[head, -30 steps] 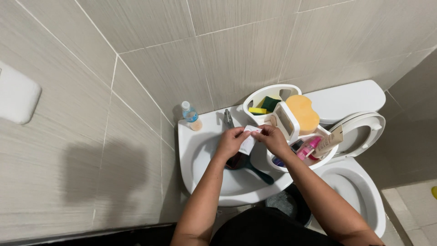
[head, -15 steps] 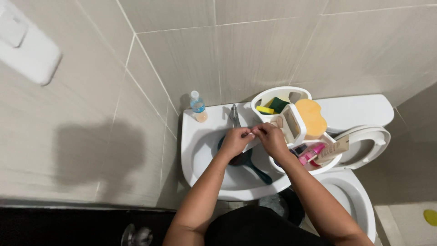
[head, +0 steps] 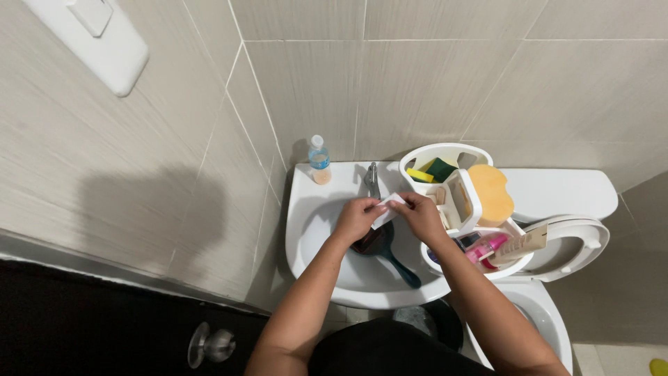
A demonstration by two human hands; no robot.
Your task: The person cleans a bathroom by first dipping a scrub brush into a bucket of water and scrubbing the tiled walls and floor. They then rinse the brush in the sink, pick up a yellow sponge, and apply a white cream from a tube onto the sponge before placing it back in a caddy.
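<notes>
Over a white wash basin (head: 313, 244), both of my hands pinch a small white packet (head: 387, 210). My left hand (head: 357, 218) holds its left end and my right hand (head: 420, 216) holds its right end. Under the hands, inside the basin, lies a dark hairbrush with a teal handle (head: 396, 264). A chrome tap (head: 372, 179) stands just behind the hands.
A small clear bottle with a blue label (head: 319, 160) stands on the basin's back left rim. A white caddy (head: 452, 191) with sponges and toiletries sits on the right rim. The toilet (head: 557, 264), seat raised, is to the right. A door knob (head: 209, 342) shows at lower left.
The view has shifted, so the basin sits lower and more central in the frame. Both hands stay together over the basin on the white packet.
</notes>
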